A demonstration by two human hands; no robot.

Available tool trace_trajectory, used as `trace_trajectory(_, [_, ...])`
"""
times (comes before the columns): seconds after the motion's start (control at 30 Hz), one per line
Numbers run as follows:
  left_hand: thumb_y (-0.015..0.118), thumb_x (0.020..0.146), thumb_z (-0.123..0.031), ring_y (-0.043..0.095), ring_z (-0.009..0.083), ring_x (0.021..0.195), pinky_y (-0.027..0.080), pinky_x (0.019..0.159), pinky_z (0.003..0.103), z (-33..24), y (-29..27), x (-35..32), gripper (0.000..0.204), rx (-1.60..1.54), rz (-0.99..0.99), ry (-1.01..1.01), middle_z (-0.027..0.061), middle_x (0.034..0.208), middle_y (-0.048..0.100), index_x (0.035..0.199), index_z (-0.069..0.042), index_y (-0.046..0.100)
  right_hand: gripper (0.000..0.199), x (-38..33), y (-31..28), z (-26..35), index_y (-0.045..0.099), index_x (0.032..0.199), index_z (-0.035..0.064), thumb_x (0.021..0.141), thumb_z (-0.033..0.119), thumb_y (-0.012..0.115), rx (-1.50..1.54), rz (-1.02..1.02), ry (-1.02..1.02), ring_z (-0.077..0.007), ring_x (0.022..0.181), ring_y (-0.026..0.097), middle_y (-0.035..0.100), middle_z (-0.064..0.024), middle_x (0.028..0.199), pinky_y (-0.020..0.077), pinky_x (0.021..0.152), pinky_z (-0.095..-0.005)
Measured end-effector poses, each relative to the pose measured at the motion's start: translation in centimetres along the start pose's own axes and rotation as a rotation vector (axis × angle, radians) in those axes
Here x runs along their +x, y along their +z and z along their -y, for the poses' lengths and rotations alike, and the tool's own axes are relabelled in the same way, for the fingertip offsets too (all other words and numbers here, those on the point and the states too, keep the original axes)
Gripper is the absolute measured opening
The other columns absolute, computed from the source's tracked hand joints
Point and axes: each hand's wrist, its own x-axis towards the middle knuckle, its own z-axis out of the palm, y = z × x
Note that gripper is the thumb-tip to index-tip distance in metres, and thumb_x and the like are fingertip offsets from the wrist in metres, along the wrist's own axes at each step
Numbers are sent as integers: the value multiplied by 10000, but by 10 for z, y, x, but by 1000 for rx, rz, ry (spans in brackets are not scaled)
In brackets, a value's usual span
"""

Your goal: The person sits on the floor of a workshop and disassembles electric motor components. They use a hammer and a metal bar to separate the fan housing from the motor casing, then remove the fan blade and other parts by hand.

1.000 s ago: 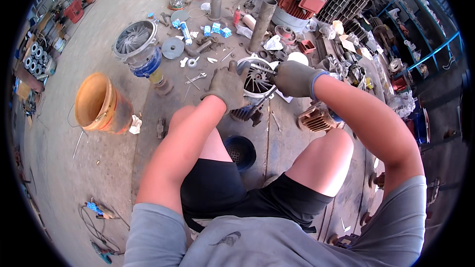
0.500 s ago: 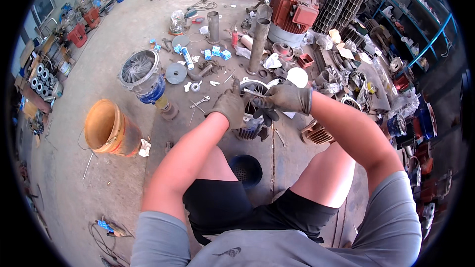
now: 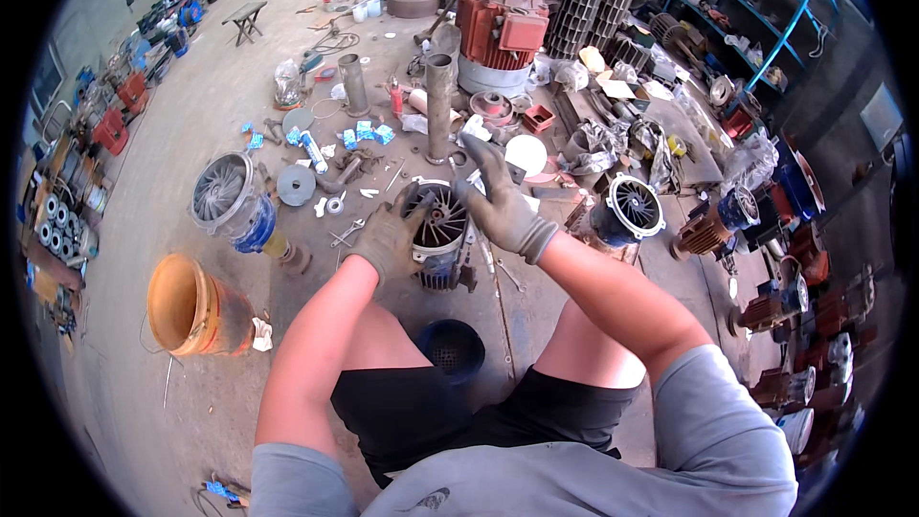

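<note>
Between my knees and the scattered parts stands an upright motor housing (image 3: 439, 270) with a dark, many-bladed fan (image 3: 442, 213) inside its pale rim. My left hand (image 3: 387, 237), in a grey-brown work glove, is at the rim's left side, fingers apart and holding nothing. On the other side my gloved right hand (image 3: 505, 203) is raised with its fingers stretched upward; nothing shows in it. A wrench (image 3: 509, 275) lies on the floor to the right of the housing. Another wrench (image 3: 347, 233) rests beyond my left wrist.
A blue basin (image 3: 451, 349) sits between my legs. To the left are a yellow bucket (image 3: 194, 304) and another fan-topped unit (image 3: 228, 193). A steel tube (image 3: 438, 110) and a big red motor (image 3: 498, 24) stand ahead. Another bladed unit (image 3: 630, 208) stands to the right.
My hands, which were together over the housing with a thin metal piece, have parted to either side. The metal piece no longer shows in them. The whole view has swung to the right.
</note>
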Motion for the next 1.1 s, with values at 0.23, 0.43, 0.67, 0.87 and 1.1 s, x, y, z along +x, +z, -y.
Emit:
trace_trajectory(0.23, [829, 783, -640, 430, 481, 1528, 396, 1242, 543, 5, 19, 5, 1175, -73, 46, -62, 330, 1643, 408, 1690, -85, 329, 363, 47, -25, 5, 812, 1007, 89, 839, 401, 737, -471, 790, -812, -362, 1320, 644, 763, -140, 1188, 437, 1235, -503])
trace_trajectory(0.43, [796, 842, -668, 468, 393, 1547, 403, 1257, 446, -11, -20, 4, 1158, -30, 240, -161, 303, 1701, 391, 1735, -118, 305, 270, 63, -9, -3, 697, 782, 77, 795, 347, 698, -326, 750, -859, -382, 908, 622, 631, -134, 833, 497, 944, -547])
trace_trajectory(0.67, [786, 846, -681, 453, 375, 1562, 383, 1265, 444, -10, -24, 7, 1177, 5, 271, -133, 272, 1661, 478, 1727, -66, 304, 254, 50, -3, -16, 582, 690, 76, 712, 326, 617, -342, 511, -711, -398, 822, 557, 558, -152, 758, 450, 880, -529])
trace_trajectory(0.87, [859, 757, -653, 524, 436, 1462, 400, 1247, 476, -3, -9, -6, 1220, -88, 103, -110, 316, 1615, 478, 1687, -40, 363, 301, 52, -17, -21, 687, 860, 55, 740, 326, 631, -306, 537, -662, -452, 1054, 598, 639, -199, 971, 481, 970, -554])
trace_trajectory(1.1, [861, 770, -636, 448, 398, 1525, 374, 1264, 458, -6, -11, -14, 1160, -126, 122, -126, 274, 1600, 506, 1685, -92, 400, 301, 58, -34, -6, 649, 700, 52, 870, 300, 628, -249, 609, -608, -423, 899, 588, 628, -175, 804, 472, 876, -539])
